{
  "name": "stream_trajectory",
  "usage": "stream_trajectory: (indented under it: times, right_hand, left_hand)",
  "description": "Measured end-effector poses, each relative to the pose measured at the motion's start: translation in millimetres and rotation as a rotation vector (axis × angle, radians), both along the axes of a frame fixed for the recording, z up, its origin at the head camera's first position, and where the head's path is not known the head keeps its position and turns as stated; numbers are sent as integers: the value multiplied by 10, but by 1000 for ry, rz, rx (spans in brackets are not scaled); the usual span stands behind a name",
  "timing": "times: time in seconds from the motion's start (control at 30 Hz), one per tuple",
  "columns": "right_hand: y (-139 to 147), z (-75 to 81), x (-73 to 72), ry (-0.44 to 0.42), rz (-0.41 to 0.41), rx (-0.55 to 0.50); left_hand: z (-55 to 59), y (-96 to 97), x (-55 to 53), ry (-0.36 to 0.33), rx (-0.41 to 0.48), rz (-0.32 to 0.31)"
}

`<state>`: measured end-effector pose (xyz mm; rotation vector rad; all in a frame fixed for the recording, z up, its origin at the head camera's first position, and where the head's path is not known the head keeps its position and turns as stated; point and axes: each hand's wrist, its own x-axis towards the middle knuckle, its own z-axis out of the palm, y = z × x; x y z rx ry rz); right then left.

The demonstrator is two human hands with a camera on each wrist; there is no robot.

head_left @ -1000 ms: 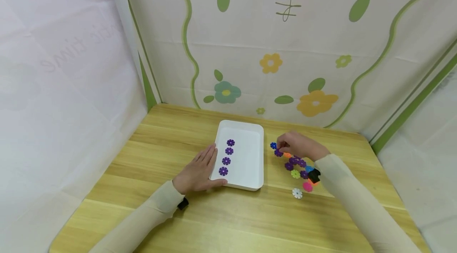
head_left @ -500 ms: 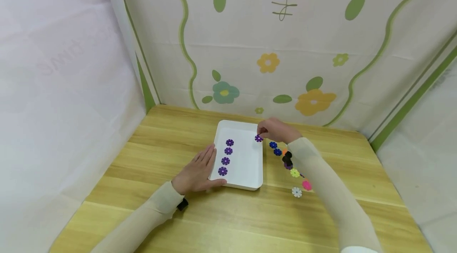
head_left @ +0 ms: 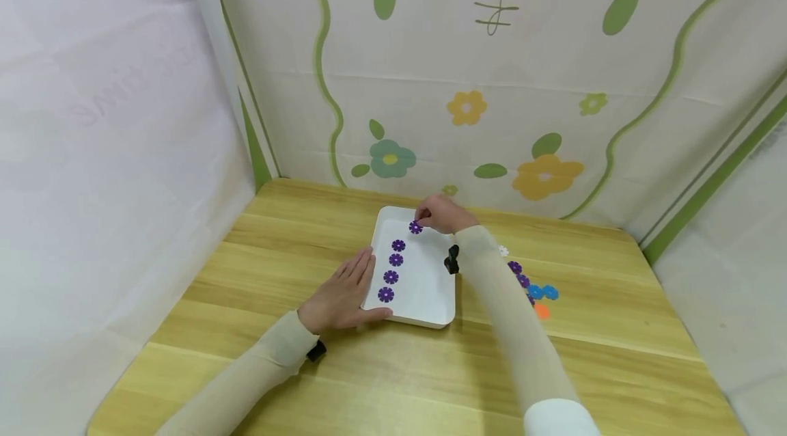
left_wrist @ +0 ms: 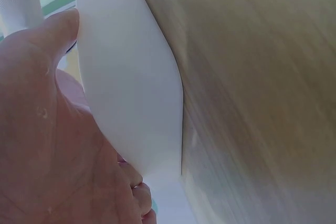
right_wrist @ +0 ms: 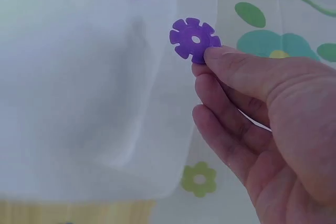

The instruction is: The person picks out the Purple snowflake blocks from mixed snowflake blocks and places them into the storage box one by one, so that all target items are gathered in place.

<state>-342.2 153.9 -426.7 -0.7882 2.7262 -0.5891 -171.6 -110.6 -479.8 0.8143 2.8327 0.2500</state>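
My right hand [head_left: 445, 214] pinches a purple snowflake disc [right_wrist: 184, 38], a round plastic piece with notched edges, between thumb and fingertips. It holds the disc over the far end of a white rectangular tray [head_left: 427, 285]. Several more purple snowflake discs [head_left: 391, 277] lie in a line along the left side of the tray floor. My left hand [head_left: 340, 294] rests against the tray's near left corner with fingers straight along its side. In the left wrist view, the thumb [left_wrist: 62, 29] lies on the rim of the tray.
Right of the tray, loose discs lie on the wooden table [head_left: 399, 381], partly hidden by the right forearm: blue ones [head_left: 550, 292], an orange one [head_left: 541, 311], a white one [head_left: 503, 251] and purple ones [head_left: 514, 267]. A flower-printed cloth [head_left: 424, 53] hangs behind the table.
My right hand has moved left from the loose discs, carrying a purple snowflake disc across the tray's right rim to above its far end. The left hand stays at the tray corner.
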Motion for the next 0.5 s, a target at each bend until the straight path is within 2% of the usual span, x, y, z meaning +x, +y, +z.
stream_trajectory:
  times: [0.23, 0.5]
  right_hand:
    - [-158, -251, -61, -75, -149, -103]
    - [-272, -438, -91, -104, -251, -158]
  left_hand:
    - [-16, 3, 1, -5, -1, 5]
    - [-42, -13, -17, 15, 10, -2]
